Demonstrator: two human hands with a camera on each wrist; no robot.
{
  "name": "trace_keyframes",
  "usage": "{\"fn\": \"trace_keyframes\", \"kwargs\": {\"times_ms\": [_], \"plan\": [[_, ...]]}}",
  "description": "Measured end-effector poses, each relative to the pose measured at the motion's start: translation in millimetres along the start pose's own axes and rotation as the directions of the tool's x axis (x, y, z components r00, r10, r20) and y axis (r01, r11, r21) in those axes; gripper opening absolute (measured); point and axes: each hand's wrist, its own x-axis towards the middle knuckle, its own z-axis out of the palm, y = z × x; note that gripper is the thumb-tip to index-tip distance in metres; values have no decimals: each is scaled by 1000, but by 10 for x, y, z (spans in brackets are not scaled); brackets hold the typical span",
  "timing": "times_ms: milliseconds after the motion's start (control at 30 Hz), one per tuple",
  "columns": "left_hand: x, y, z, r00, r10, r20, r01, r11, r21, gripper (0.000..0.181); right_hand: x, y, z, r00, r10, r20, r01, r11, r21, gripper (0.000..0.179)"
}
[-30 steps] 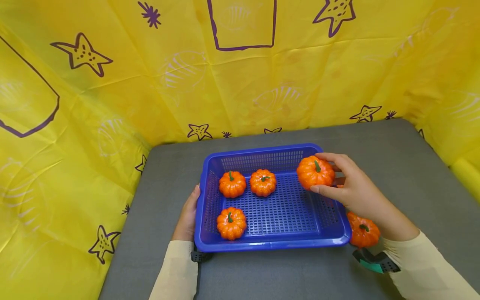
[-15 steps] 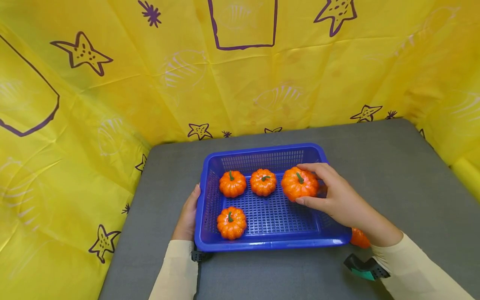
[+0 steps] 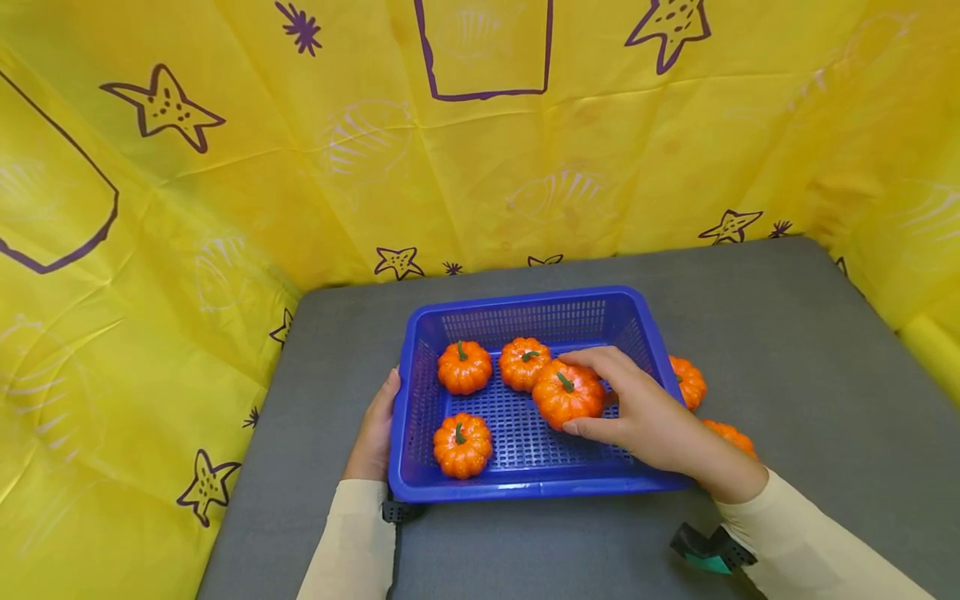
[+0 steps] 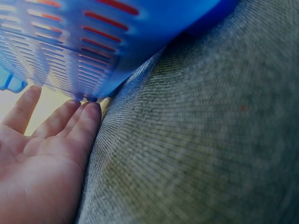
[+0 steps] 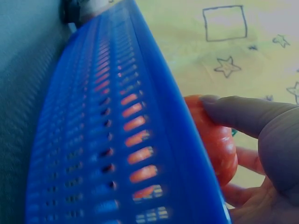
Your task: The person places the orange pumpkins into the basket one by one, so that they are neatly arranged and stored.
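Observation:
My right hand (image 3: 648, 417) grips a small orange toy pumpkin (image 3: 564, 404) between thumb and fingers, over the middle of the blue plastic basket (image 3: 525, 490). In the right wrist view the held pumpkin (image 5: 219, 149) shows above the basket's near rim. My left hand (image 3: 375, 437) lies along the basket's left side. Its fairly straight fingers touch the slotted wall (image 4: 70, 70) in the left wrist view. Inside the basket sit a back-left pumpkin (image 3: 465, 367), a back-middle pumpkin (image 3: 522, 360) that the held one partly overlaps, and a front-left pumpkin (image 3: 462, 447).
Right of the basket, on the grey table (image 3: 817, 358), one pumpkin (image 3: 688, 382) is half hidden by the rim. Another pumpkin (image 3: 731, 437) shows behind my right wrist. A yellow patterned cloth (image 3: 480, 183) hangs behind and at the sides.
My right hand has carried its pumpkin left and nearer, from the basket's right edge to over its middle. Two pumpkins at the right have come more into sight. The left hand stays put.

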Motion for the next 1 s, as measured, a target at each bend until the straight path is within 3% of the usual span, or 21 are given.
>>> {"fn": "trace_keyframes", "kwargs": {"times_ms": [433,767,1000], "plan": [[-14,-7,-21,1000,-24,0,24,1000,6,69,74,-64,270,996,-14,93,14,1000,0,70],[4,-14,-14,1000,-9,17,9,1000,-2,69,120,-82,429,990,-29,140,27,1000,16,72],[-14,-10,-24,999,-29,-21,29,1000,-7,67,130,-52,490,981,-25,194,26,1000,-3,70]]}}
